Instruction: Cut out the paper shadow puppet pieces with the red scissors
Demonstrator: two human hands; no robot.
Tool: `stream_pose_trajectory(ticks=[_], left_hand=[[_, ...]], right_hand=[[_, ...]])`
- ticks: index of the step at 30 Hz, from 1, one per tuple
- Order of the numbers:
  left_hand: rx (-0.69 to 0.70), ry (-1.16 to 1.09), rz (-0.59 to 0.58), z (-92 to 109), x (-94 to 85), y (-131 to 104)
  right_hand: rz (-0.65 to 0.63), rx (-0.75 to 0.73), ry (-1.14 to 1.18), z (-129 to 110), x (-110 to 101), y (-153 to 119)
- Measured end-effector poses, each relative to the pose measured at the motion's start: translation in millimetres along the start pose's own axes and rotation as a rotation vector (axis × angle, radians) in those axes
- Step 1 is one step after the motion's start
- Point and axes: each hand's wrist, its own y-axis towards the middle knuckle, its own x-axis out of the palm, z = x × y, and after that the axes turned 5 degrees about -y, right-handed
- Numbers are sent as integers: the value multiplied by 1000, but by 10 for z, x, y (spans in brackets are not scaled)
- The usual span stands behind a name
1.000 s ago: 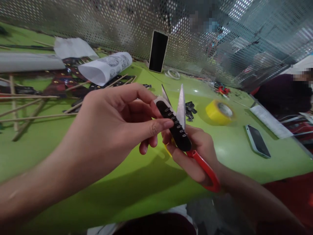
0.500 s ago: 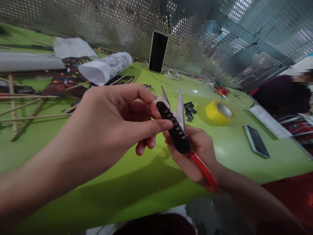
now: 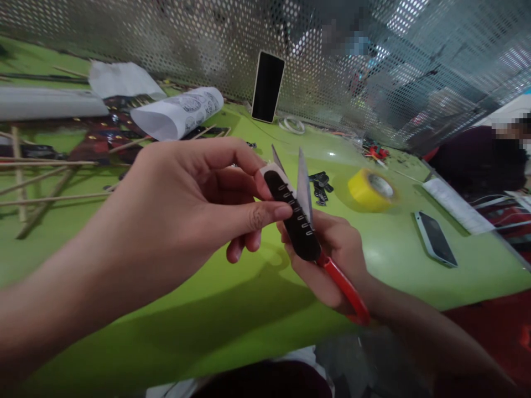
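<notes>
Between its thumb and fingers, my left hand (image 3: 207, 199) pinches a black strip (image 3: 292, 215) with a pale edge and a row of small light marks. The strip tilts down to the right in front of the scissors. My right hand (image 3: 332, 254) is wrapped round the red handle of the scissors (image 3: 305, 188), partly hidden behind the strip. The two blades stand apart and point up and away, beside the strip's right edge. Small black pieces (image 3: 321, 188) lie on the green table (image 3: 381, 243) just beyond the blades.
Thin wooden sticks (image 3: 45, 199) and a rolled printed paper (image 3: 178, 113) lie at the left. A dark-screened phone (image 3: 269, 87) leans against the perforated metal screen (image 3: 166, 44). Yellow tape (image 3: 370, 190) and another phone (image 3: 435, 239) are at the right, with a person (image 3: 477, 160) beyond.
The scissor blades stand slightly further left, and both hands have barely shifted. The grips on the strip and scissors look the same.
</notes>
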Motion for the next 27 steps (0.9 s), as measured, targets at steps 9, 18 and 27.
stream_pose_trajectory(ticks=[9,18,27], left_hand=[[0,-32,3,-42,62,71],[46,97,-137,-179,-38,-17],[10,-12,-76,-141,21,-29]], right_hand=[[-7,-180,-207,-60,-26,79],[51,-226,-238,-39,6,93],[-3,-12,-13,25,22,110]])
